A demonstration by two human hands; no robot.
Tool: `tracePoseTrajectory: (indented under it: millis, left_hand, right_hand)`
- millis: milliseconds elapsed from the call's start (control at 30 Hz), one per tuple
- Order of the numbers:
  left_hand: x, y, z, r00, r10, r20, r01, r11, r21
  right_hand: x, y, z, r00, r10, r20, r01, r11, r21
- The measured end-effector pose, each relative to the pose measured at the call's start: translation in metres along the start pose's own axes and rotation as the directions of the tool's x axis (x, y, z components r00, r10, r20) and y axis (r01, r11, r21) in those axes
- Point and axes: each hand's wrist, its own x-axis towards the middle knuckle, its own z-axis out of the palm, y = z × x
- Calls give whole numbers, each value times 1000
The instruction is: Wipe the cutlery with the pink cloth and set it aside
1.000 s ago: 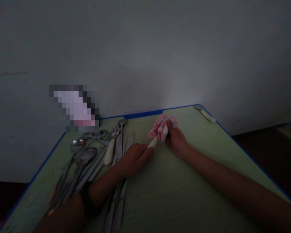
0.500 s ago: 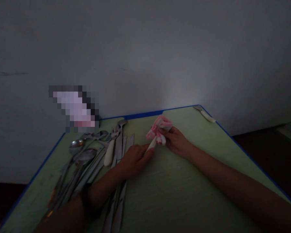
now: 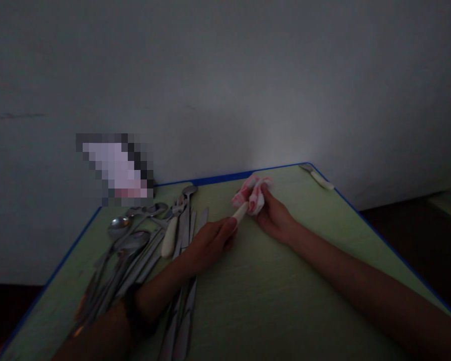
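Note:
My left hand [image 3: 209, 244] rests on the green table [image 3: 270, 301], fingers closed around the white handle of a utensil [image 3: 240, 212]. The utensil's far end is hidden inside a pink and white cloth [image 3: 253, 193]. My right hand [image 3: 273, 216] is closed on that cloth, bunching it round the utensil near the table's back edge. The room is dim.
A heap of several metal spoons and knives [image 3: 143, 245] lies on the table's left side, one with a white handle [image 3: 170, 236]. Another white-handled utensil [image 3: 317, 176] lies at the far right corner. A blurred-out object [image 3: 115, 168] stands at the back left against the wall.
My right hand has slid the cloth farther up the utensil, away from me, so more of the white handle shows. My left hand barely moved.

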Motion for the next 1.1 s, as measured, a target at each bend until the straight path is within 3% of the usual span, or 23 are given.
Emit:
tracePoseTrajectory:
  millis: [233,367,600,1100]
  left_hand:
    - [-1,0,3,994,14,-111,-24,996,-87]
    - [-1,-1,4,987,15,-159,-31,995,-99]
    - [-1,4,1,997,63,47,-69,990,127]
    - [-3,4,-2,976,154,156,-192,942,275]
  right_hand:
    - [-3,-5,0,999,47,9,-48,994,93]
    - [-2,-4,-2,998,63,30,-64,996,57]
    - [-3,2,-2,998,53,29,-51,995,-83]
    - [-5,-1,5,999,51,-9,-51,999,5]
